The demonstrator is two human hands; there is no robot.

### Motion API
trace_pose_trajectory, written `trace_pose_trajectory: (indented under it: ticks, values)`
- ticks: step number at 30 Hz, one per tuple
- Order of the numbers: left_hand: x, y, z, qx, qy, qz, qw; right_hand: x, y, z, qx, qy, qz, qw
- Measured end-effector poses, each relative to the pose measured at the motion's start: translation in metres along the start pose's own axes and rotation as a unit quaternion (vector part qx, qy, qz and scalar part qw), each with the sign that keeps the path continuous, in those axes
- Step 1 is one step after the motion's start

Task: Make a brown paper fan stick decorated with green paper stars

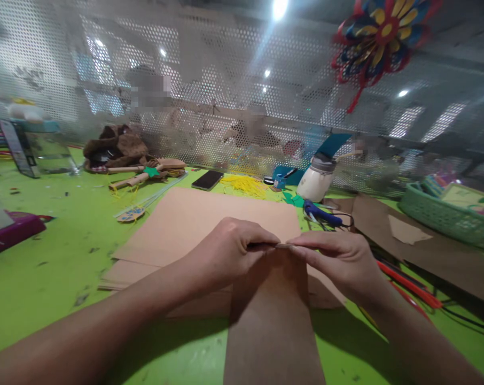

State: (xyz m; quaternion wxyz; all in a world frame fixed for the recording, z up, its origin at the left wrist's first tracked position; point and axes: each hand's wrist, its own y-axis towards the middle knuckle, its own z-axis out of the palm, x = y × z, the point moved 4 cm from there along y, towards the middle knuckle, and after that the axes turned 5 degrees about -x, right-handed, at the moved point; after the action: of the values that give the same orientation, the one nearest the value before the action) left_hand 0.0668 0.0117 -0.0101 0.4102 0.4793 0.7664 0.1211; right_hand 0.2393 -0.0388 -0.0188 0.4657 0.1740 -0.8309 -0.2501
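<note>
A long strip of brown kraft paper (272,331) runs from the bottom edge of the head view up to my fingers. My left hand (236,243) pinches its far edge between thumb and fingers. My right hand (338,254) pinches the same edge a little to the right, the two sets of fingertips close together. At that edge the paper looks folded or rolled over into a thin band. Beneath my hands lies a stack of light brown paper sheets (226,208). The near part of that stack is hidden by the strip and my left forearm.
Around the green table (61,278) lie a phone (207,180), yellow paper shreds (246,185), a white jar (316,179), a blue-handled tool (322,214) and red-handled scissors (410,283). A green basket (434,214) stands right; a perforated screen (210,80) rises behind.
</note>
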Motion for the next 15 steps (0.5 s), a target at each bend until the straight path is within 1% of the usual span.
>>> trace_pose_trajectory:
  ticks: [4,9,11,15]
  values:
    - [-0.0006,-0.0014,0.0017,0.010,0.008,-0.022,1.000,-0.0024,-0.0001,0.0027,0.005,-0.001,0.002,1.000]
    - [0.0025,-0.0017,0.0024,0.017,0.035,-0.037,0.999,0.0004,0.0009,0.0069,0.021,-0.028,0.003,0.999]
    - [0.0038,-0.0017,0.0027,0.020,0.040,-0.038,0.998,0.0021,0.0020,0.0071,0.012,-0.034,-0.007,0.999]
    - [0.0040,-0.0024,0.0036,0.029,0.041,-0.043,0.998,0.0055,0.0033,0.0079,0.002,-0.023,-0.049,0.999]
